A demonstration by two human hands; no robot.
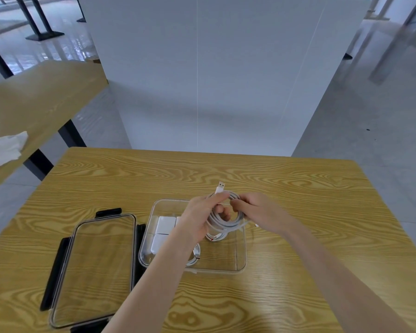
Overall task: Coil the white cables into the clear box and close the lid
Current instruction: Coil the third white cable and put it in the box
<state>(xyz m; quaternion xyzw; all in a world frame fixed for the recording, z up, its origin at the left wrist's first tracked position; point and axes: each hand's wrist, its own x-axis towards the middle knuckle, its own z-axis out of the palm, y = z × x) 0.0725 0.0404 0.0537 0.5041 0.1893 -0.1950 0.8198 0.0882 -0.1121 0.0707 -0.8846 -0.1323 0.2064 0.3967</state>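
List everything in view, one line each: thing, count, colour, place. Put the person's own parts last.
coiled cable: one, white, held above the clear box by both hands, USB plug sticking up at the far side
second cable: one, white, coiled inside the box, partly behind the left forearm
chargers: several, exact count unclear, white, in the left part of the box
clear box: one, transparent, open, centre of the table
lid: one, clear with black latches, flat on the table left of the box
table: one, wood grain, under everything
cloth: one, white, on the neighbouring table at far left
white panel: one, standing behind the table
left hand: one, grips the coil
right hand: one, grips the coil
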